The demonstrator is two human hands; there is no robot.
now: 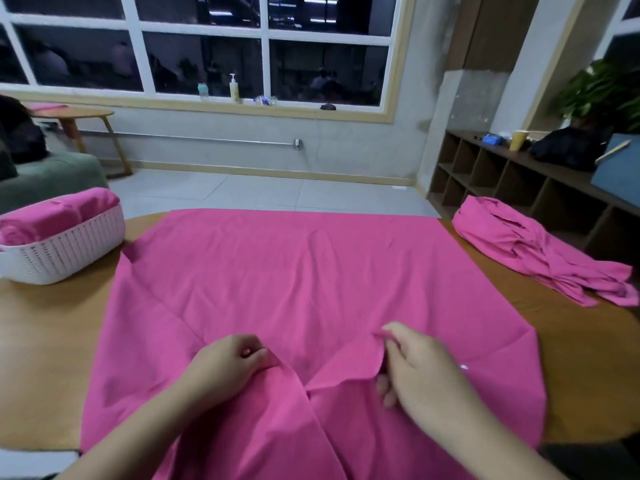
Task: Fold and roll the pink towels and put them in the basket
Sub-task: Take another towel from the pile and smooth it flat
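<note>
A large pink towel (294,278) lies spread across the wooden table (45,341), its near part hanging over the front edge. My left hand (230,362) pinches a raised fold of it near the middle front. My right hand (415,362) pinches another fold a little to the right, with cloth bunched between the two hands. A white woven basket (65,251) stands at the table's far left and holds rolled pink towels (52,216). A loose heap of pink towels (533,251) lies at the far right of the table.
Beyond the table are a tiled floor, a green sofa (52,178) and a small wooden side table (79,116) at left. A dark cubby shelf (512,181) runs along the right. Bottles stand on the window sill (235,88).
</note>
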